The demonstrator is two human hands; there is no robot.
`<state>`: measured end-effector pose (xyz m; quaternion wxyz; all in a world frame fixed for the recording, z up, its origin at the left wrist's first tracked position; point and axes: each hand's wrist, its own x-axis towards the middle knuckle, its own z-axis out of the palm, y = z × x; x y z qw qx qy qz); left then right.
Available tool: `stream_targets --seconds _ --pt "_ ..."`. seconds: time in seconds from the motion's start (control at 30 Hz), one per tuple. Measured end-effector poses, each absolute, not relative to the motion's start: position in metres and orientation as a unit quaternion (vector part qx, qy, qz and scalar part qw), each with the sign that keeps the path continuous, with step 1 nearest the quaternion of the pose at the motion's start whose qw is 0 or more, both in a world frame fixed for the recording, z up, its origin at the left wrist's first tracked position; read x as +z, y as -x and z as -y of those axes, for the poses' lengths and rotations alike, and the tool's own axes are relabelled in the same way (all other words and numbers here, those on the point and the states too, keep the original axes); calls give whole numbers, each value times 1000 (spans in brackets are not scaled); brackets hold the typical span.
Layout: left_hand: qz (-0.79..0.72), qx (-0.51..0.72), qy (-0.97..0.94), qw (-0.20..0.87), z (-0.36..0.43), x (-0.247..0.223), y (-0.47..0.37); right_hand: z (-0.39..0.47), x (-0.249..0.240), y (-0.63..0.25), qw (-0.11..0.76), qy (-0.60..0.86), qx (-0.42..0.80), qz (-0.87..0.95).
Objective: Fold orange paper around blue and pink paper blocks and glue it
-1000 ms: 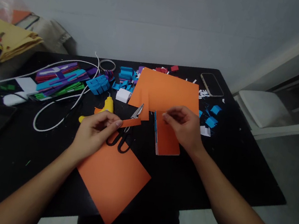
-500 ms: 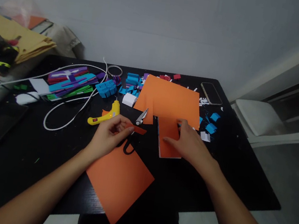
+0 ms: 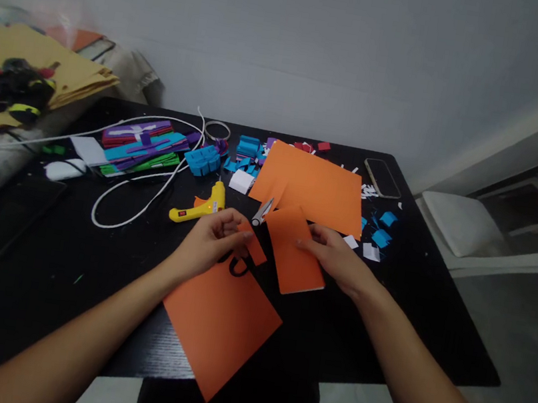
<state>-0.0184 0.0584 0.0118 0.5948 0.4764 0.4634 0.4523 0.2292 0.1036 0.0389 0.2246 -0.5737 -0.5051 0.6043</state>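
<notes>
Between the thumb and fingers of my left hand [image 3: 212, 240] is a narrow orange paper strip [image 3: 254, 248]. My right hand [image 3: 339, 256] grips the right side of an orange rectangular booklet [image 3: 296, 253], thumb on top, with a pale edge showing along its bottom. Scissors [image 3: 262, 211] lie beneath my left hand, blades pointing away; their black handles rest over a large orange paper sheet [image 3: 222, 329] near the table's front edge. Just beyond my left hand is a yellow glue gun [image 3: 200, 206].
A larger orange sheet [image 3: 314, 185] lies at the back of the black table [image 3: 108, 292], with blue and white paper scraps around it. Bundled coloured strips [image 3: 143, 146] and a looped white cable [image 3: 97, 203] are left. A phone [image 3: 382, 178] lies at the back right.
My right hand has gripped the orange booklet and tilted it, its top swinging left toward the scissors. The strip in my left hand has turned to point down and right. The view has shifted slightly.
</notes>
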Motion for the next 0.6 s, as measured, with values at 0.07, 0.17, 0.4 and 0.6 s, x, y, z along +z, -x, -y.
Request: stream_targets --seconds 0.07,0.17,0.4,0.6 --pt "-453 441 -477 610 -57 10 15 -101 40 -224 261 551 634 475" --pt "-436 448 -456 634 -55 7 9 -98 39 -217 297 520 664 448" --pt "-432 480 -428 633 -54 6 7 -91 27 -205 316 480 646 502" --pt "-483 484 -485 545 -54 -3 8 -86 15 -200 343 444 645 519"
